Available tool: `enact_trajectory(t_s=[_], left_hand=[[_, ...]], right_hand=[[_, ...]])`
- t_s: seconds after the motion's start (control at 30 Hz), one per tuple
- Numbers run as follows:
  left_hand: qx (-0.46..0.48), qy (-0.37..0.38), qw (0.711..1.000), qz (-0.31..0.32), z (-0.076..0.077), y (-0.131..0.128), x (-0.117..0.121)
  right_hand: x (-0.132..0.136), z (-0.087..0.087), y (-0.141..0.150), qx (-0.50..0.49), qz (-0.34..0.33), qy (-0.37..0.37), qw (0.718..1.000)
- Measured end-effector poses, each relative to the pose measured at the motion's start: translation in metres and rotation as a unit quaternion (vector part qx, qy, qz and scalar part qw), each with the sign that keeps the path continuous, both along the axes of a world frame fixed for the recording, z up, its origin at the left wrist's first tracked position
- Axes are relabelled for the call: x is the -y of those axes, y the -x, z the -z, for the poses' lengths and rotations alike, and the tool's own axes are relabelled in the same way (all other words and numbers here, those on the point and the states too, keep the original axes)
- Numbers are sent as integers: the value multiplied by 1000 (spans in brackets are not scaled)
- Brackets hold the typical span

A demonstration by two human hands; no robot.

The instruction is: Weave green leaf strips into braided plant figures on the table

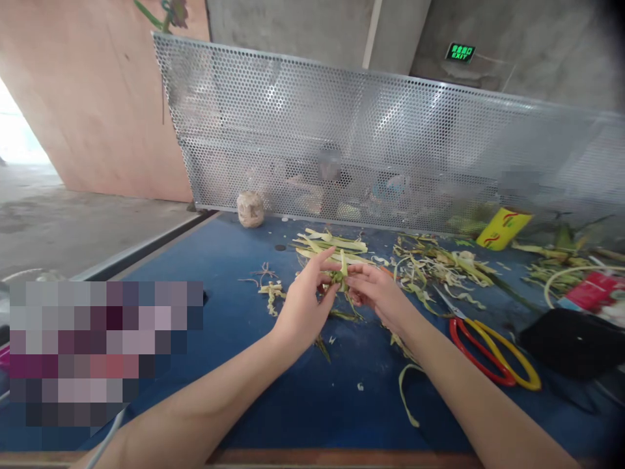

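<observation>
- Green plant piece (343, 265): at the centre, between the two hands; the left hand (303, 299) has its fingers curled in around it, index finger raised, and the right hand (374, 291) pinches it with fingertips nearly together.
- From the hands, cut stalks (336, 244) lie just beyond at 12 o'clock on the blue worktop (244, 417); behind them a perforated metal screen (312, 111) closes off the far edge.
- A tangle of peelings (439, 260) spreads at 3 o'clock; scissors (493, 352) with red and yellow handles lie spread at 4 o'clock, and a curled strip (407, 397) at 5.
- A yellow roll (502, 229) lies at 2 o'clock; a pale round object (250, 210), perhaps a jar or spool, stands at 10.
- Fingers hide much of the piece; pixelation masks the area at 8 to 9 o'clock.
- Near 3 o'clock, a red packet (590, 291), contents unclear, sits beyond a dark object (573, 342) that is hard to identify.
</observation>
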State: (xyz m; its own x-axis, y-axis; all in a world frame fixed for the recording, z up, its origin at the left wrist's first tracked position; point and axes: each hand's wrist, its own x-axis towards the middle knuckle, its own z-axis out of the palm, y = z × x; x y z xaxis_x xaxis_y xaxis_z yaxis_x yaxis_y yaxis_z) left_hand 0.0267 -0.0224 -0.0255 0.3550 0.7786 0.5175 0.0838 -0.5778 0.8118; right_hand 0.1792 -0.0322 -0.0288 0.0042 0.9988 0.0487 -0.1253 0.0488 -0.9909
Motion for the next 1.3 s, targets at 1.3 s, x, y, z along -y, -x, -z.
enact_trajectory(t_s=[1.3], left_hand=[[-87, -6, 995, 40, 0, 0, -3]], right_hand=[[15, -19, -10, 501, 103, -366, 777]])
